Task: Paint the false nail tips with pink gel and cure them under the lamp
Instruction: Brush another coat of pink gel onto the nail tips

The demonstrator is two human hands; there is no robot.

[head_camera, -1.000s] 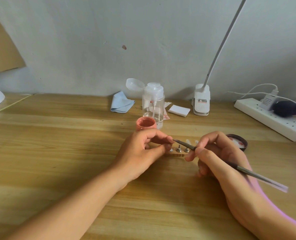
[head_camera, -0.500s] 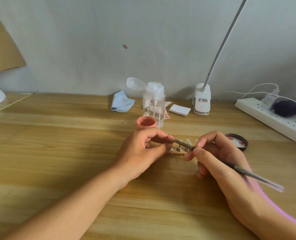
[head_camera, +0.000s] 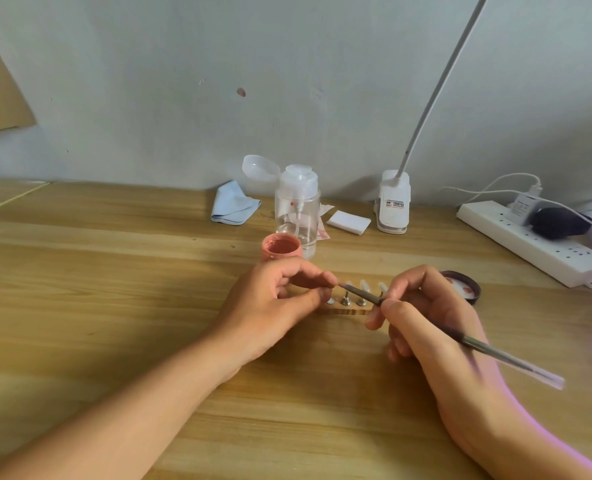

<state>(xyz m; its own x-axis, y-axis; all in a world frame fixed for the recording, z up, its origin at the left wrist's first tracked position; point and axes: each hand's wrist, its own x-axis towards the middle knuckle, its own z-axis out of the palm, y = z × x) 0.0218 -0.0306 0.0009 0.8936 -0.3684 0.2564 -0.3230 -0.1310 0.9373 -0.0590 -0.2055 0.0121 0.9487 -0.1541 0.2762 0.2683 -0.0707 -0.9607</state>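
Note:
An open jar of pink gel stands just behind my left hand. A row of clear nail tips on small metal stands sits in a wooden strip between my hands. The thumb and forefinger of my left hand pinch a stand at the strip's left end, hiding most of it. My right hand grips a thin grey brush like a pen. The brush tip lies against my left fingertips.
The jar's dark lid lies behind my right hand. Along the wall stand a clear pump bottle, a blue cloth, white pads and a white clip lamp. A power strip lies at the right.
The brush handle has shifted slightly in my right hand while its tip stays at my left fingertips. My left hand has held still.

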